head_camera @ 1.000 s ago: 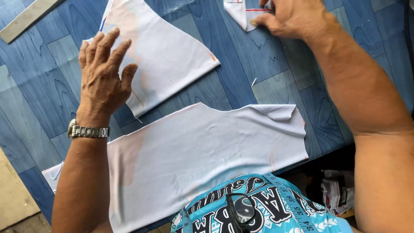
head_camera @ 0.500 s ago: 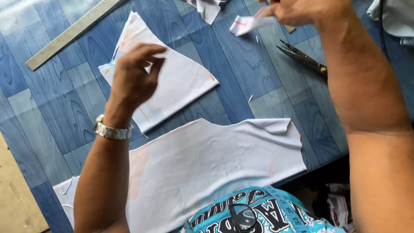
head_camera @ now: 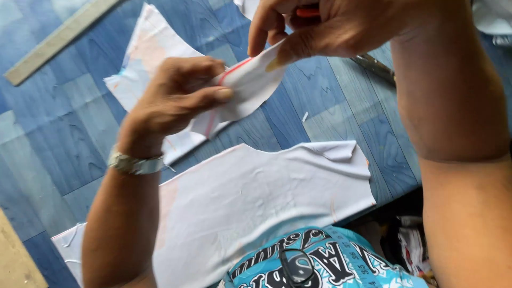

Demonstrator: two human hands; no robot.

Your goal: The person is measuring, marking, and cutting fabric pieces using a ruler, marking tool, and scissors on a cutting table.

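Note:
Both hands hold one small white fabric scrap with a red line along it, lifted above the blue table. My left hand, with a metal watch at the wrist, pinches its lower left part. My right hand pinches its upper right edge and also grips something red, mostly hidden by the fingers. Under the hands lies a white cut fabric piece. A larger white cut panel lies flat nearer to me.
A long pale ruler lies diagonally at the far left. Scissors rest on the blue wood-pattern tabletop behind my right forearm. More white cloth sits at the far right corner. Clutter shows below the table's right edge.
My left hand rose off the flat fabric piece and took hold of the small scrap. My right hand brought that scrap from the far edge toward me. Both hands now grip it.

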